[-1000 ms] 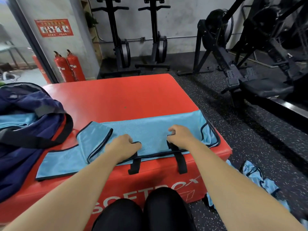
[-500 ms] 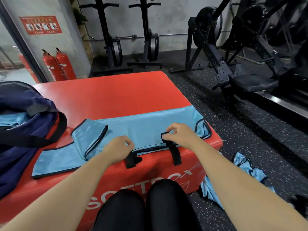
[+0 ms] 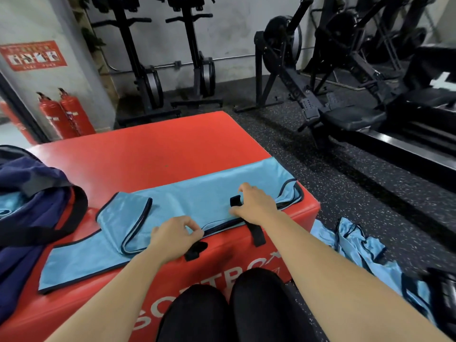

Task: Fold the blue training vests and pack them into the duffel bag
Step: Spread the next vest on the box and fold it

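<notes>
A light blue training vest [image 3: 197,196] with black trim lies spread along the front edge of the red soft box [image 3: 148,154]. My right hand [image 3: 254,206] pinches one black strap [image 3: 235,201] and lifts its end onto the vest. My left hand [image 3: 172,235] pinches the vest's near hem beside the other black strap [image 3: 195,249], which hangs over the box front. The navy duffel bag [image 3: 29,206] sits open at the left with blue fabric [image 3: 9,203] inside.
More blue vests [image 3: 357,250] lie in a heap on the speckled floor to the right. Black rowing machines [image 3: 320,95] stand behind and to the right. Two red fire extinguishers [image 3: 64,114] stand by the left wall. My black-clad knees [image 3: 227,314] touch the box front.
My right hand has pulled its black strap up from the box front and onto the vest. My left hand has closed on the hem near the other strap. The view shifted slightly.
</notes>
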